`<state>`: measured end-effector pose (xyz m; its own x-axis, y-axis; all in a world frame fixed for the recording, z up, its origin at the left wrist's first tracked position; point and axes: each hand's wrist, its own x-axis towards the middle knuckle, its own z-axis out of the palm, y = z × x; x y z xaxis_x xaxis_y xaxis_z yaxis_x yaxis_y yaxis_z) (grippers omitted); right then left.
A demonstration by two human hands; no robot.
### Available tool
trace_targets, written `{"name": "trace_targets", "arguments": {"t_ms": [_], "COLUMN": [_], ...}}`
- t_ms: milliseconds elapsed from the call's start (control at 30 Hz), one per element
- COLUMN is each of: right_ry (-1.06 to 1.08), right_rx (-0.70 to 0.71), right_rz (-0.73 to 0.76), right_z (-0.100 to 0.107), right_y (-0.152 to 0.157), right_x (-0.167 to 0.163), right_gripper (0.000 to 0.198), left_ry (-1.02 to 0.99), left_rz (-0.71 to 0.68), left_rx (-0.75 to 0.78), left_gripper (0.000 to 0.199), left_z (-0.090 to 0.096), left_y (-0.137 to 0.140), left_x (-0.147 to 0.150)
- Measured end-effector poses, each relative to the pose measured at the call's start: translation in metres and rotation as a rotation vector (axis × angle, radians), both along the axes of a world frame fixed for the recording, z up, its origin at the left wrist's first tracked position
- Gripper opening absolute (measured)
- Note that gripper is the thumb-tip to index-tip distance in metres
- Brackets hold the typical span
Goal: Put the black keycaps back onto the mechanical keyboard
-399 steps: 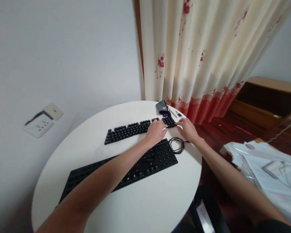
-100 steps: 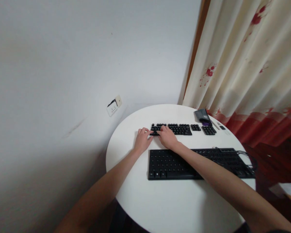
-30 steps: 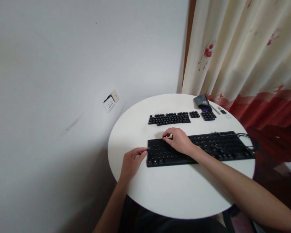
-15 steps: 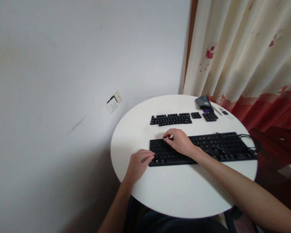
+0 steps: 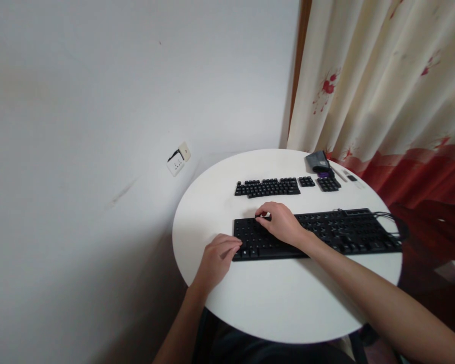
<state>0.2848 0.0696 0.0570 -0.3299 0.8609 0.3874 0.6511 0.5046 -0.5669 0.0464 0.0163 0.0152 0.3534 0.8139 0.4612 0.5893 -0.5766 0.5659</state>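
A black keyboard [image 5: 326, 237] lies across the white round table, with most keycaps off its left part and a few on its bottom row. At its left edge, my left hand [image 5: 217, 257] has thumb and fingers closed against the keyboard's edge. My right hand [image 5: 280, 220] reaches over the upper left of the keyboard, thumb and forefinger pinched on a small black keycap [image 5: 257, 216] that is mostly hidden by the fingertips. Beyond the keyboard, loose black keycaps [image 5: 269, 187] lie grouped in rows, with a smaller block of keycaps [image 5: 307, 181] beside them.
The table [image 5: 288, 303] stands against a white wall with a socket [image 5: 175, 164]. At the back right are a dark grey pouch [image 5: 317, 162], more keycaps [image 5: 329, 183] and small slim items. A cable [image 5: 398, 225] loops over the right edge, near a curtain [image 5: 364, 91].
Both hands stay almost in place, the right still pinching over the upper left of the keyboard. The view has shifted very slightly.
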Motion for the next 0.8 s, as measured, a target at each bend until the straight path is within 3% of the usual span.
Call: {"name": "trace_targets", "arguments": {"t_ms": [133,300,500,800], "right_ry": [0.011,0.026,0.046,0.075], "right_rx": [0.007,0.013,0.003,-0.021], "right_rz": [0.009,0.020,0.035,0.053], "right_z": [0.000,0.000,0.002,0.002], "right_y": [0.000,-0.001,-0.004,-0.006], "right_x": [0.000,-0.002,-0.004,-0.008], "right_gripper": [0.007,0.006,0.008,0.011], "left_ry": [0.084,0.231,0.166,0.263], "left_rz": [-0.001,0.101,0.194,0.222], "left_rx": [0.079,0.127,0.052,0.134], "left_gripper": [0.021,0.022,0.026,0.030], "left_z": [0.004,0.011,0.003,0.004], "left_y": [-0.009,-0.027,-0.036,-0.049], "left_x": [0.002,0.013,0.023,0.026]}}
